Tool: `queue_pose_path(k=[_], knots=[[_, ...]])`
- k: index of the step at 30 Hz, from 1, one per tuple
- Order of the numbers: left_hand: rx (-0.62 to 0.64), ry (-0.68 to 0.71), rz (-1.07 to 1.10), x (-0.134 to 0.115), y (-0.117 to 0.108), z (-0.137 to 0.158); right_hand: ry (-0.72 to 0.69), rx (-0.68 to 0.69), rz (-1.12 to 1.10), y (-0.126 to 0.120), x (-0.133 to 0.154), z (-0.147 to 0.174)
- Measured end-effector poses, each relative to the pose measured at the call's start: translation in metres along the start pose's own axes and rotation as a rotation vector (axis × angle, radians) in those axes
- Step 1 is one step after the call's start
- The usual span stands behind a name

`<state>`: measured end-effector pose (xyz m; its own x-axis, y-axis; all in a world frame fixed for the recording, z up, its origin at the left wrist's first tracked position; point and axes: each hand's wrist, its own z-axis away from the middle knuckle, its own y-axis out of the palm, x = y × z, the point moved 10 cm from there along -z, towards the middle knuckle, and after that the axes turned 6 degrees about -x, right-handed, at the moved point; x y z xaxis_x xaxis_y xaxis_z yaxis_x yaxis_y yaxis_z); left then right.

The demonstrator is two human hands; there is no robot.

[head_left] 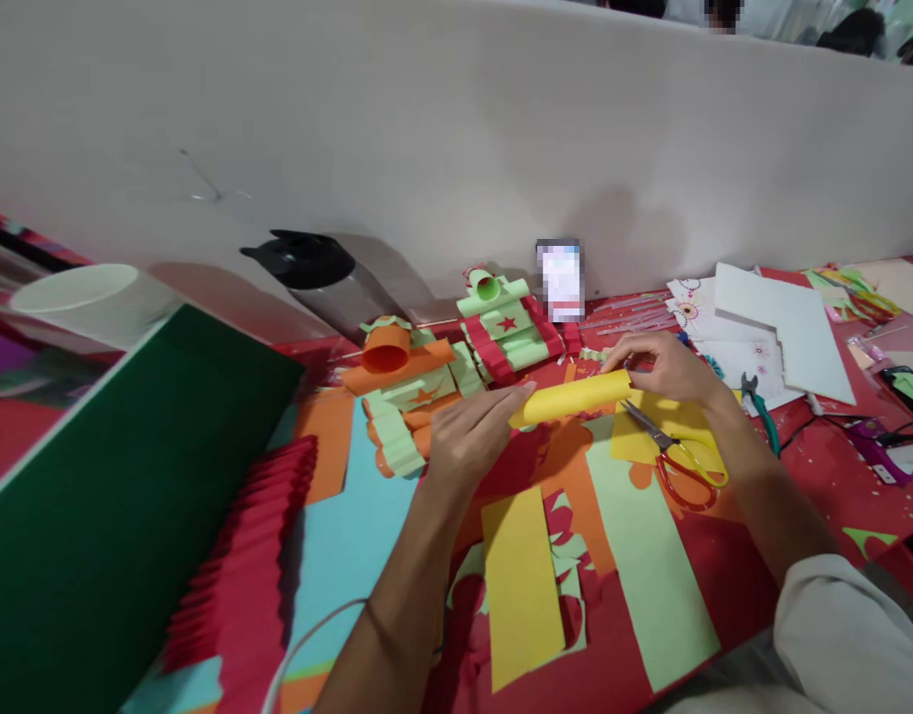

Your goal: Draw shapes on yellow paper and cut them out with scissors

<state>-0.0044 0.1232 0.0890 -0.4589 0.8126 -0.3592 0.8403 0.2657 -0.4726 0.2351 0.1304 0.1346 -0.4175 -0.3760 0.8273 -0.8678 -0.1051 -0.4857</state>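
Note:
A rolled yellow paper tube (573, 399) is held level above the table, one end in each hand. My left hand (475, 433) grips its left end with the fingers closed, and my right hand (660, 365) pinches the right end. Just below the right hand lie scissors (683, 464) with one red and one yellow handle, resting on yellow paper (627, 441). Behind my left hand stands an orange and pale green paper figure (411, 382) with a star on it. A similar green and red paper figure (505, 322) is beyond the tube.
A yellow sheet (522, 595) and a long pale green strip (649, 555) lie in front, among paper scraps. A dark green board (144, 516), pleated red paper (259, 555) and a flask (322, 283) are at left. Cutting pliers (760, 412) and a white board (790, 327) lie right. A phone (561, 281) leans against the partition.

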Motion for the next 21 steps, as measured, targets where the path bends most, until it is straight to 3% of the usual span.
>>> queue_pose_path(k=[4, 9, 17, 21], knots=[[-0.017, 0.121, -0.033, -0.011, -0.003, 0.003, -0.116, -0.058, 0.038, -0.004, 0.009, 0.0], [0.023, 0.091, -0.066, -0.007, -0.001, 0.004, -0.236, -0.126, 0.058, -0.007, 0.012, 0.004], [0.067, 0.041, -0.013, -0.007, 0.003, 0.001, -0.287, -0.179, 0.055, -0.012, 0.015, 0.006], [0.064, -0.045, 0.035, -0.002, 0.005, -0.002, -0.223, -0.182, 0.019, -0.012, 0.01, 0.005]])
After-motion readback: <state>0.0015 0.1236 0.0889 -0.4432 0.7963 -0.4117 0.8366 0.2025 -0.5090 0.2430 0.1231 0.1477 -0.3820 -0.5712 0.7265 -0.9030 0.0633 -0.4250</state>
